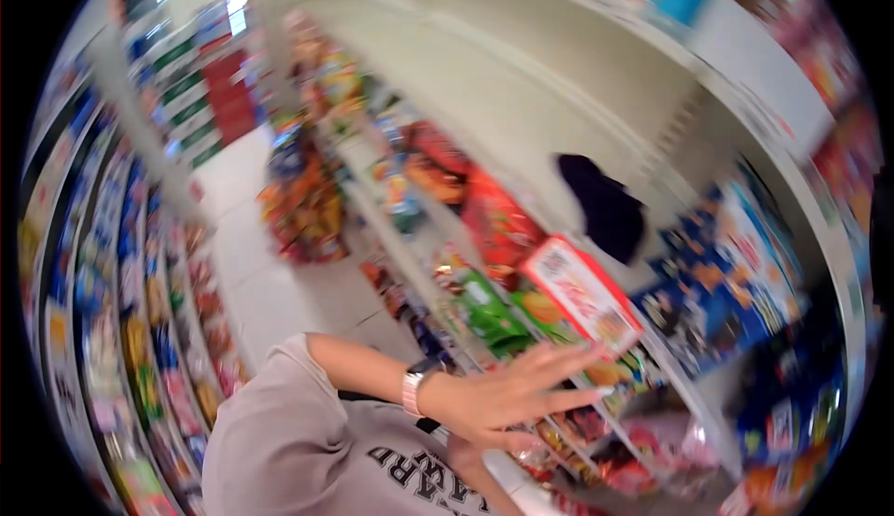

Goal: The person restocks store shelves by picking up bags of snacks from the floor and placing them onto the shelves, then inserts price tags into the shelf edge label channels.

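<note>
My left hand [521, 395], wearing a watch with a pink band [415, 388], reaches across the shelf front with its fingers spread. It appears to hold nothing. Its fingertips overlap the lower edge of a red-bordered price sign [585, 297]; I cannot tell whether they touch it. Beneath this hand, part of my right arm [475, 474] shows beside a smooth white object [520, 485]. The fingers of my right hand are hidden. A dark cloth-like item [603, 209] lies on the cream shelf behind the sign.
Blue snack packets [698, 292] fill the shelf's right part. Red packets [498, 223] and green packets [489, 311] sit on lower shelves. Orange bags [303, 204] hang at the shelf end. Across the white-tiled aisle [270, 302] stand stocked shelves [130, 283]. The view is tilted and blurred.
</note>
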`<control>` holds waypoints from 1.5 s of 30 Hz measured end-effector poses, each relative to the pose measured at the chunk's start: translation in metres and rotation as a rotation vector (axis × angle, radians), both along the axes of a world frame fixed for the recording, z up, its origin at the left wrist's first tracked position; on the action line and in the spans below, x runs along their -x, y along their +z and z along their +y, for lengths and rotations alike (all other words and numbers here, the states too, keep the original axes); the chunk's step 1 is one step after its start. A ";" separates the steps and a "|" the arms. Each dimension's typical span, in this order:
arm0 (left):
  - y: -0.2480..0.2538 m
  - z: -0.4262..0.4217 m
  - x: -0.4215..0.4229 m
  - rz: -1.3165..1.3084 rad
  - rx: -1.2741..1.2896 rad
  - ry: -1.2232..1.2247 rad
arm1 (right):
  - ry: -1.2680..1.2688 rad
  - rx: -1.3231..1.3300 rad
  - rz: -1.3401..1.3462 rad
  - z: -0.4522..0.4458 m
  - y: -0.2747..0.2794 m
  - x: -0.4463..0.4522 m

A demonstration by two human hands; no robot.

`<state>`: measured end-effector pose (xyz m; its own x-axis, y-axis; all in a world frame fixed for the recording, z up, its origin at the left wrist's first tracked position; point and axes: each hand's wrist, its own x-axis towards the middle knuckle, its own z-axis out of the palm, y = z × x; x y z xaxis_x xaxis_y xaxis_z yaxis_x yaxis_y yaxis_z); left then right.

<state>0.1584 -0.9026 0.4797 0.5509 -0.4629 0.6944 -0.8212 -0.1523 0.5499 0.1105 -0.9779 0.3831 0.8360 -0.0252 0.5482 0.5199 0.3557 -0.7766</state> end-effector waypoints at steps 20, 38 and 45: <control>-0.136 0.317 0.230 0.495 0.063 1.206 | 1.065 0.457 0.712 0.310 -0.004 0.079; -0.140 0.589 0.335 0.648 0.237 1.741 | 1.279 1.674 -0.354 0.630 -0.084 0.016; -0.158 0.699 0.291 0.836 0.161 1.853 | 1.036 1.440 0.014 0.841 -0.205 -0.156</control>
<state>-0.1327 -0.2034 0.3221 0.3348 0.9413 0.0422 0.6380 -0.2594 0.7250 0.2666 -0.1370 0.1782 0.2000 0.9156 -0.3489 0.5373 -0.4003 -0.7424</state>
